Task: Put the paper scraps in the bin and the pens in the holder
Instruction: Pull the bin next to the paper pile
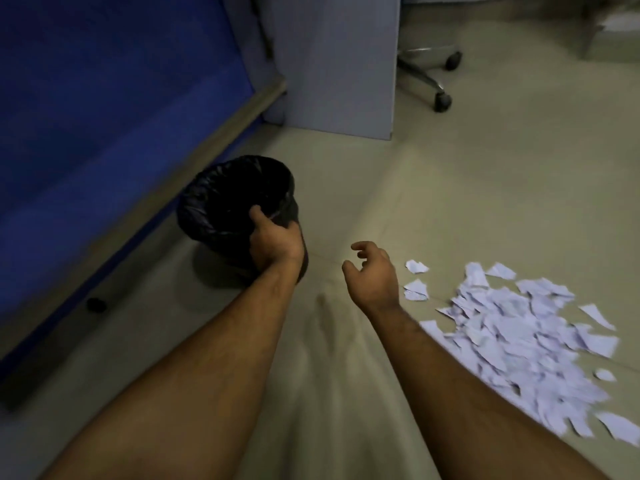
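Note:
A round bin [221, 199] lined with a black bag stands on the floor at centre left, tilted slightly. My left hand [275, 242] grips its near rim, thumb inside the liner. My right hand [372, 271] hovers open just right of the bin, fingers curled and holding nothing. A wide pile of white paper scraps [519, 337] lies on the floor at the right, with a few loose pieces [415, 278] next to my right hand. No pens and no holder are in view.
A blue partition panel [104, 116] with a grey base rail runs along the left. A pale cabinet side [339, 64] stands behind the bin. A wheeled chair base [436, 74] sits at the top right on the beige tiled floor [450, 185].

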The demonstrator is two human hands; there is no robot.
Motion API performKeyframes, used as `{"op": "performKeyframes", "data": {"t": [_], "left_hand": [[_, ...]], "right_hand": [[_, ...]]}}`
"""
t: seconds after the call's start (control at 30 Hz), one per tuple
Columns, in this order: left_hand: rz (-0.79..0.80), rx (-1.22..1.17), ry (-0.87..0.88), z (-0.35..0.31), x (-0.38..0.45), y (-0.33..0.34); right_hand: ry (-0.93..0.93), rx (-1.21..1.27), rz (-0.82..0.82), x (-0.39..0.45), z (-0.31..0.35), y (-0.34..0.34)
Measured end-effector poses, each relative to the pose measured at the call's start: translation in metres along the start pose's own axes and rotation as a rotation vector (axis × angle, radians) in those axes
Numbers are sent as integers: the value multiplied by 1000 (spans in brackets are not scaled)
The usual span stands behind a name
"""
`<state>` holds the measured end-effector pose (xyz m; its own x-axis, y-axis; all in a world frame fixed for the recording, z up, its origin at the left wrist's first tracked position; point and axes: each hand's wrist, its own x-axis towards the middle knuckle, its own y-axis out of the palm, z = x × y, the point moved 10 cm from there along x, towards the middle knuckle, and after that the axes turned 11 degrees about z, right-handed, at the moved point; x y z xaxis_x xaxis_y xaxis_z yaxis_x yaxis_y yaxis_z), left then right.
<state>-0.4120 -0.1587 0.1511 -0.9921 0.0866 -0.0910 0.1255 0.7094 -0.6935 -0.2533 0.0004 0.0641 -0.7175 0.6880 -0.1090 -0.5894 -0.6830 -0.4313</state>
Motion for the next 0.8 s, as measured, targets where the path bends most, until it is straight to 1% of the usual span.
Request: {"op": "performKeyframes", "data": {"t": [0.1, 0.2, 0.27, 0.37, 0.57, 0.7, 0.8], "left_hand": [[62, 35, -58, 11, 8, -3], [68, -8, -82, 22, 6, -4], [58, -22, -31, 19, -5, -3], [93, -31, 69, 3, -36, 11], [191, 24, 218, -30, -101, 61], [197, 14, 250, -46, -130, 86], [203, 2, 253, -56, -146, 95]], "right_hand": [[-15, -68, 45, 4, 11, 11], [-32, -154, 67, 1, 7, 11], [-40, -192, 73, -2, 0, 5], [-35, -272, 72, -11, -20, -10], [48, -420, -3, -39, -89, -72], [156, -521, 46, -50, -134, -98], [238, -661, 123, -57, -157, -108]]}}
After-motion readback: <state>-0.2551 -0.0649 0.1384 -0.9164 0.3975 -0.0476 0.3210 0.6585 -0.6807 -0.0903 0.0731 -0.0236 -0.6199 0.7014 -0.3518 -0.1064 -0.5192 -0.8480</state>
